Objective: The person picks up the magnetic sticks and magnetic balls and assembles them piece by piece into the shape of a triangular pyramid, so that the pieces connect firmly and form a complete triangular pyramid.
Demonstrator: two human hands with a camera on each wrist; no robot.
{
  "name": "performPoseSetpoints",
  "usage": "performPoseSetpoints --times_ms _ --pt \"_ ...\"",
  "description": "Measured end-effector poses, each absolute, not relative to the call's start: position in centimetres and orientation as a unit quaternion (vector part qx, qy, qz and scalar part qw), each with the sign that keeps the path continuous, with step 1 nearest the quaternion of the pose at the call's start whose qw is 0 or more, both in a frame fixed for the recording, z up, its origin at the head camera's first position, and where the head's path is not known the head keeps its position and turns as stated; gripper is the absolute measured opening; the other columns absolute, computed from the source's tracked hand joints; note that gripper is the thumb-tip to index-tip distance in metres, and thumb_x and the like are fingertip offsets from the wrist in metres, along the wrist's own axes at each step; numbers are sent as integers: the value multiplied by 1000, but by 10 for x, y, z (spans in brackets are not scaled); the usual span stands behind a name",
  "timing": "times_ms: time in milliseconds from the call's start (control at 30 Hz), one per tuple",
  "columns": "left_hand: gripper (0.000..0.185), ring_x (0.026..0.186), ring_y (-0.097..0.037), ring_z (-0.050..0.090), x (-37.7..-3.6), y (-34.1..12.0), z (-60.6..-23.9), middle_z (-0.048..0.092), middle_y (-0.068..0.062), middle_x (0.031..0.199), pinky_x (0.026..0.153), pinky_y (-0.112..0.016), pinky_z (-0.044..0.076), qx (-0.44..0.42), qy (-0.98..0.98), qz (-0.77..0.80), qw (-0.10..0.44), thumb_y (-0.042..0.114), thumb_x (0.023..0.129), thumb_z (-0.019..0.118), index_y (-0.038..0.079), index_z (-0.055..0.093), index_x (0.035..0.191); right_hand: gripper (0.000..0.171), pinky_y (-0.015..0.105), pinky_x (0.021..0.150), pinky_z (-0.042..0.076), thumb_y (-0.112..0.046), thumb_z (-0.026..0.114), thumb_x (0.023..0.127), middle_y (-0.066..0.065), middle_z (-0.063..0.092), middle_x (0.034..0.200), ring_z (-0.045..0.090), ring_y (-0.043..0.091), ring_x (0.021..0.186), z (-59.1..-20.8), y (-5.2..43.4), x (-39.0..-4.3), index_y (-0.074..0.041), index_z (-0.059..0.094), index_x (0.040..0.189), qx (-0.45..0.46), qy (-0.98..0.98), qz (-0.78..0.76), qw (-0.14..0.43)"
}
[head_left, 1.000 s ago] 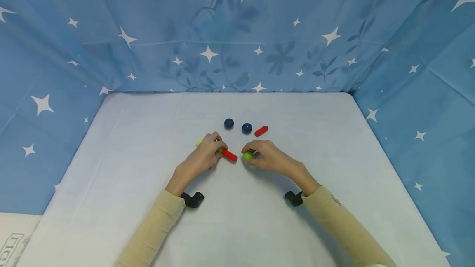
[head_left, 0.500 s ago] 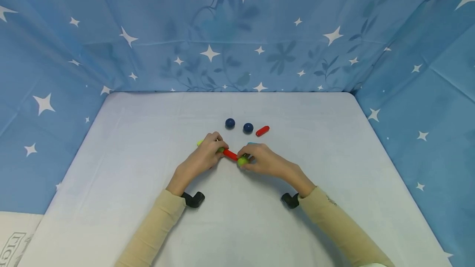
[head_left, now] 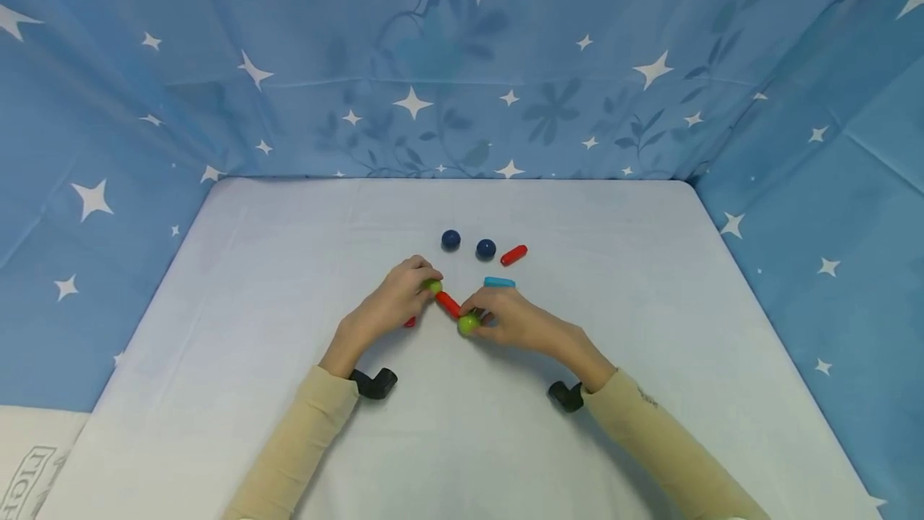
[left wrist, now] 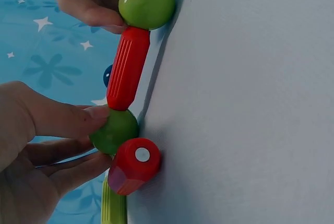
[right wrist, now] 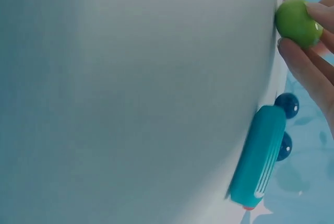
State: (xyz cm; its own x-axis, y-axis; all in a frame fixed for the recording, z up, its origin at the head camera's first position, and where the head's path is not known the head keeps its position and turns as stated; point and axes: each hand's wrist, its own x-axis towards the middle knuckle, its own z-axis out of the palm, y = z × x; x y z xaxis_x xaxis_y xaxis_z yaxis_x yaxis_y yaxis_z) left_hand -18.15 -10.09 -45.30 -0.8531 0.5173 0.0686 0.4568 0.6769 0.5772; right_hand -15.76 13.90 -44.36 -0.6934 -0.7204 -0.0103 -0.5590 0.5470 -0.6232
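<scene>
Head view: the person's left hand (head_left: 393, 297), left of centre in the frame, pinches a green ball (head_left: 435, 286) between thumb and fingers. The right hand (head_left: 514, 314), right of centre, pinches a second green ball (head_left: 468, 324). Between the two balls, at mid-frame, a red rod (head_left: 448, 305) lies aslant, its lower end toward the right hand. A further red rod (head_left: 409, 322) shows in part beneath the left hand. Above the hands, two dark blue balls (head_left: 451, 240) (head_left: 486, 249) and a separate short red rod (head_left: 514, 255) rest on the white table (head_left: 462, 424); a light blue rod (head_left: 500, 282) lies just above the right hand. Left wrist view: the left hand, at lower left, grips the lower green ball; the central red rod runs upward from it and touches the ball held by the right hand at the top. The partly hidden red rod presents its round grey end, touching the lower ball; a yellow-green rod (left wrist: 114, 203) stands at the bottom edge. Right wrist view: the right hand's fingers (right wrist: 305, 70) hold the green ball at upper right, the red rod meeting it from above; the light blue rod lies at lower right, beside the dark blue balls.
</scene>
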Motion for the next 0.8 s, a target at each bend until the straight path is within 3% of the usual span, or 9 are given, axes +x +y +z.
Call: performPoseSetpoints --times_ms 500,800 --pt "27 112 -29 64 -179 -96 -457 64 -16 121 97 -40 56 257 919 295 49 1 98 66 -3 70 124 26 34 92 59 -1 71 93 7 74 115 70 22 102 -441 138 -147 -3 73 119 -365 868 -303 149" --pt "26 113 -29 64 -183 -96 -455 65 -14 121 99 -40 55 260 917 299 46 0 99 65 -3 70 124 26 38 94 58 -8 75 93 6 74 112 67 23 106 -435 156 -152 -6 74 118 -345 890 -280 107"
